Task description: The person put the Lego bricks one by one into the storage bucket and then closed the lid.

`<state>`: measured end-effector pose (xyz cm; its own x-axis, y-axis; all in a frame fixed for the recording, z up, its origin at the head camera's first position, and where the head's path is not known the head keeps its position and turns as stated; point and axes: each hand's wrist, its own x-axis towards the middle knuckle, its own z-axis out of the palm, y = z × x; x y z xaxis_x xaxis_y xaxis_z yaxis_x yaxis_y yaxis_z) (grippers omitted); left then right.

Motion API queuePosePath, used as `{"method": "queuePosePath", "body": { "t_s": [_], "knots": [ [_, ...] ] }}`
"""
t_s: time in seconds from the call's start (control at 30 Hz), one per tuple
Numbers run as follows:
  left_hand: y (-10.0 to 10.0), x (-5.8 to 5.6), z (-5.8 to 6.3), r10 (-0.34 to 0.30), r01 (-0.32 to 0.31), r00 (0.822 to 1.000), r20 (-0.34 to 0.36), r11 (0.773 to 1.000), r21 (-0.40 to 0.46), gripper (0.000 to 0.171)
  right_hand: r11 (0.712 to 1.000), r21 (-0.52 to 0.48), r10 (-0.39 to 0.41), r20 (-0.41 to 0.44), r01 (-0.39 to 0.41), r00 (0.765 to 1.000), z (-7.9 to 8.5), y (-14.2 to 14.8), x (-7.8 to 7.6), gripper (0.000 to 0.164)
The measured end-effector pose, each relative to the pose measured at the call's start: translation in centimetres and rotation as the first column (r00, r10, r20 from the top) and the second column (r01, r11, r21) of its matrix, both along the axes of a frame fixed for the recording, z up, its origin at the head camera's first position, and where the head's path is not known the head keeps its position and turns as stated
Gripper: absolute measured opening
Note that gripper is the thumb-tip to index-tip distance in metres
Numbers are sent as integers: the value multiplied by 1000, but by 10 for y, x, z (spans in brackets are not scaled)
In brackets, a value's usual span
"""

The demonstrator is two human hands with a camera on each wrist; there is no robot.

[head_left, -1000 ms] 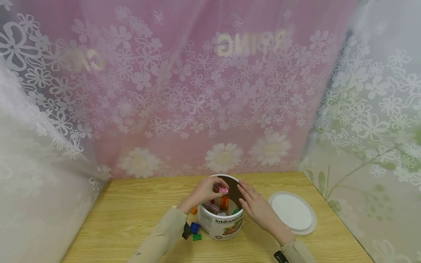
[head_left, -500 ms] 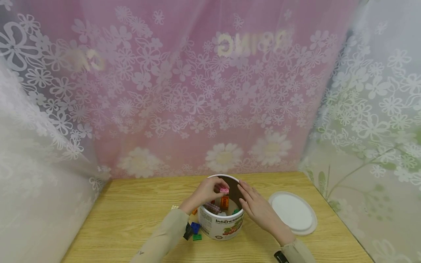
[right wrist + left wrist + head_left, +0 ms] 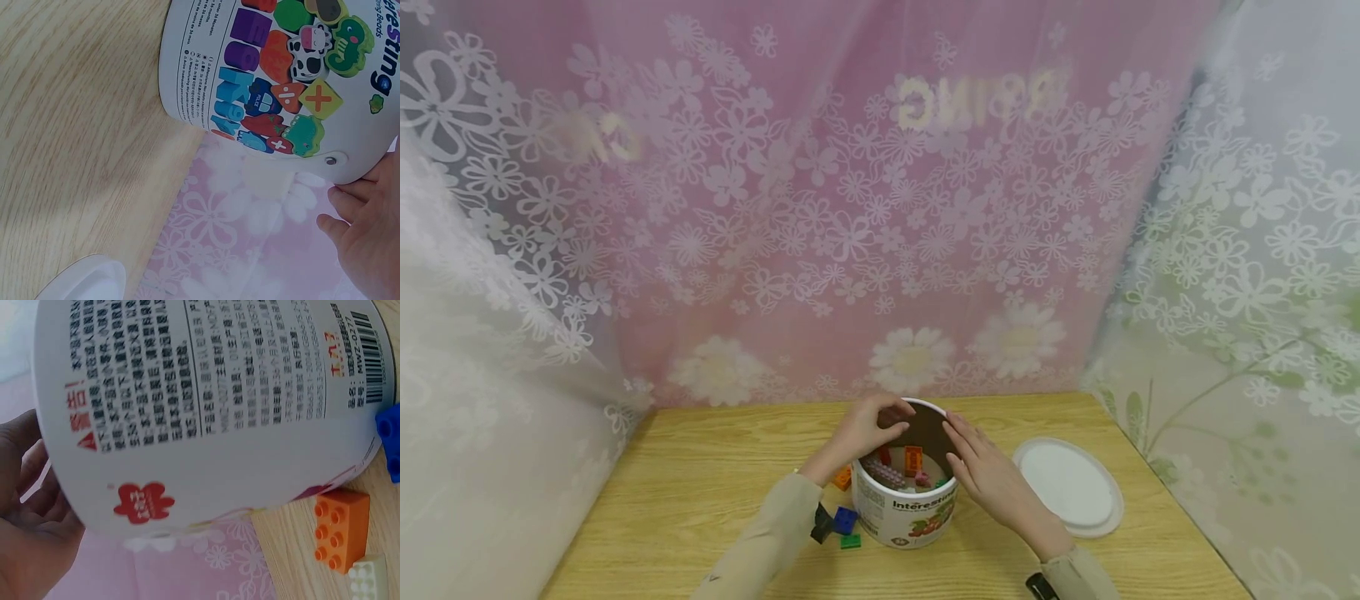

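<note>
**Open tub [image 3: 880, 521] upright on the worktop [image 3: 700, 500], lower centre of the frame**

Nearest, two beige sleeves [image 3: 775, 533] enter from the bottom edge; a black band [image 3: 1040, 586] shows at the right cuff. A green brick [image 3: 850, 542] lies at bottom centre, just beside the tub's lower left side. Above it sits a blue brick [image 3: 846, 521].

The tub's wall reads "Interesting". The left wrist view shows its printed text, a red warning heading and a barcode; the right wrist view shows coloured pictures, including a cow.

Inside the tub lie a mauve studded piece [image 3: 883, 475], a pink piece [image 3: 922, 478], an orange brick [image 3: 913, 460] and a red piece [image 3: 885, 455], the last partly hidden. A bit of green [image 3: 940, 482] shows at the right of the interior.

Hands: the left hand [image 3: 865, 427] is over the tub's left rim, fingers curved, thumb apart from the fingertips, holding nothing. The right hand [image 3: 988, 467] rests its extended fingers on the right rim.

Left of the tub lies a second orange brick [image 3: 344, 531]; a cream brick [image 3: 369, 581] is near it, lower right of the left wrist view. A white lid [image 3: 1067, 483] lies at lower right of the head view, apart from the tub.

Farthest, a pink floral curtain [image 3: 820, 208] fills the upper frame, with pale reversed lettering.
</note>
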<state>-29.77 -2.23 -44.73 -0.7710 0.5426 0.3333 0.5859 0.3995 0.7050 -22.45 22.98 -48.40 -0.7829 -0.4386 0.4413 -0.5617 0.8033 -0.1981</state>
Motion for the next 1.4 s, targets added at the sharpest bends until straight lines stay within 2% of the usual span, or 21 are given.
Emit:
{"method": "queuePosePath", "body": {
  "t_s": [0.3, 0.5, 0.7, 0.9, 1.07, 1.23, 1.4],
  "knots": [
    [-25, -5, 3, 85, -81, 996, -31, 990, 119, 23, 1000, 25, -12, -41, 13, 999, -1, 0, 0, 54],
    [-47, -4, 6, 156, -148, 987, -31, 972, 181, 26, 999, 31, -8, -17, 9, 1000, 0, 1, 1, 54],
    [-71, -4, 1, 216, -204, 976, -35, 955, 216, 24, 1000, 21, -6, -47, 7, 999, -1, 1, 1, 53],
    [-91, 0, -16, 279, -279, 960, 18, 949, 149, 24, 1000, 9, -7, -52, 8, 999, 0, 1, 0, 54],
    [-105, 4, -35, 299, -304, 951, 75, 949, 80, 26, 1000, 15, -10, -31, 10, 999, 1, 0, 1, 54],
    [-117, 8, -56, 288, -289, 954, 87, 957, 6, 26, 1000, 24, -11, -25, 12, 1000, -1, 0, 0, 54],
    [-126, 12, -74, 239, -233, 964, 118, 970, -64, 26, 1000, 23, -9, -18, 9, 1000, -1, 0, 0, 54]
  ]
}}
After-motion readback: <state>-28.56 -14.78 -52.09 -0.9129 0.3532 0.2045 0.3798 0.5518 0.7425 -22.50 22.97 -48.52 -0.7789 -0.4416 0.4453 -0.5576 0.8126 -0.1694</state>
